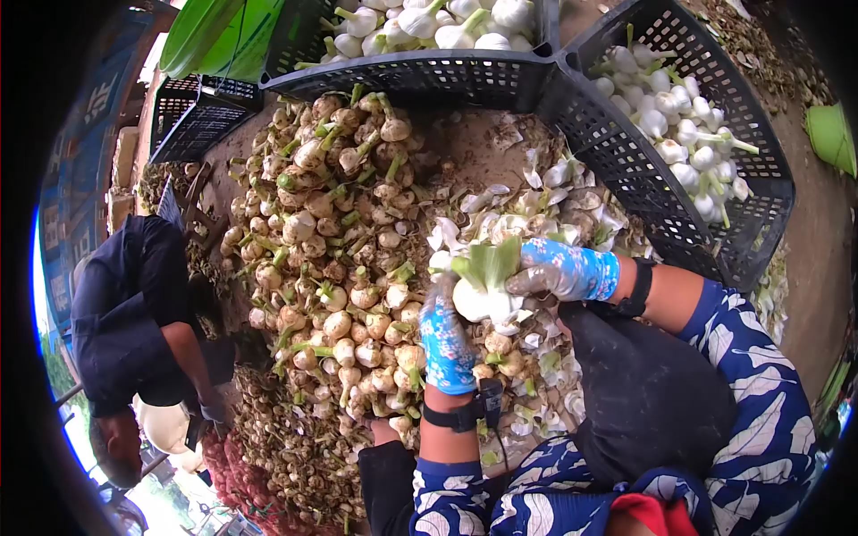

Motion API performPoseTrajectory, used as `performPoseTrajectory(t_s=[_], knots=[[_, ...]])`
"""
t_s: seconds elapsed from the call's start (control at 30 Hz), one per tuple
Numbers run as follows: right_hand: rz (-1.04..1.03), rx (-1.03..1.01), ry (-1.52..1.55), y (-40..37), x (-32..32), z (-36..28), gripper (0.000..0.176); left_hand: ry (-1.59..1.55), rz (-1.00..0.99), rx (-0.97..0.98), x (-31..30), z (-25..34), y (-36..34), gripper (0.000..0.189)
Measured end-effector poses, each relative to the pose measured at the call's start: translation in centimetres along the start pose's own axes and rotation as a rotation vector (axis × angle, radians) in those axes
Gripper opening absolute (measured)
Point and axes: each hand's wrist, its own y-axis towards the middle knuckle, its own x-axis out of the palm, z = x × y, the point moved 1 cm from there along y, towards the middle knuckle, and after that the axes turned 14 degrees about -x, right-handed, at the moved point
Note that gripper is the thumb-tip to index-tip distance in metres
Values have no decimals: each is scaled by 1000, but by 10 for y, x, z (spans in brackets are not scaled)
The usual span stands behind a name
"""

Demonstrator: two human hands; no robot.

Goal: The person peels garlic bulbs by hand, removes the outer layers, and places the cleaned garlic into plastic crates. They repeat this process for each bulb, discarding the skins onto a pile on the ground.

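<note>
A white garlic bulb with pale green outer leaves spread open is held between both gloved hands. My left hand, in a blue flowered glove with a dirty palm, grips the bulb's left side. My right hand, gloved alike, has its fingers closed on the peeled leaves at the bulb's right. Loose white skins lie just beyond the hands. A large heap of unpeeled garlic spreads to the left of my left hand.
Black crates of white garlic stand at the top and upper right. An empty black crate and green tubs are at upper left. Another person bends over at the left, near a red net sack.
</note>
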Motion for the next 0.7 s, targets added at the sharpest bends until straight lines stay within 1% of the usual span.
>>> performPoseTrajectory(t_s=[0.03, 0.07, 0.1, 0.13, 0.17, 0.23, 0.27, 0.3, 0.37, 0.4, 0.43, 0.5, 0.53, 0.57, 0.63, 0.7], knots=[[-83, -12, -224, 1, -5, 1, 31, 258, 186, 124, -5, 4, -6, 29], [-81, -11, -221, 2, -4, 3, 31, 265, 289, 305, -9, 5, -14, 26], [-100, -88, -407, 3, -2, 4, 29, 270, 392, 487, -11, 7, -22, 24], [-128, -169, -592, 8, 2, -1, 28, 237, 270, 564, 7, 9, -38, 27], [-182, -143, -397, 6, 12, -10, 28, 165, 163, 566, 28, 2, -39, 27], [-192, -314, -459, 7, 28, 10, 25, 662, 269, 859, 18, -5, -24, 22], [-288, -309, -601, 5, 21, 9, 25, 444, 209, 389, 9, -6, -21, 22], [-375, -72, -728, 9, 18, 0, 26, 412, 224, 410, 10, -5, -19, 19], [-293, -136, -1033, 13, 19, -34, 24, 469, 135, 527, -3, -15, -13, 16], [-200, -239, -1150, 13, 12, -21, 20, 420, 43, 438, -3, -10, -20, 15], [-122, -251, -1246, 19, 5, -23, 16, 529, 74, 253, -3, 1, -37, 13], [-122, -168, -1335, 26, -16, -7, 14, 464, -93, 320, -4, 2, -52, 12], [-212, -126, -1320, 26, -14, 3, 14, 304, -183, 269, -6, 3, -61, 13], [-435, -23, -1142, 12, -12, 7, 16, 159, -332, 422, -13, 4, -57, 18], [-625, -100, -618, -11, 0, -6, 19, -296, -496, 365, -34, 19, -46, 25], [-570, -328, -190, -34, -1, -40, 26, -573, -321, 302, -48, 42, -38, 30]])
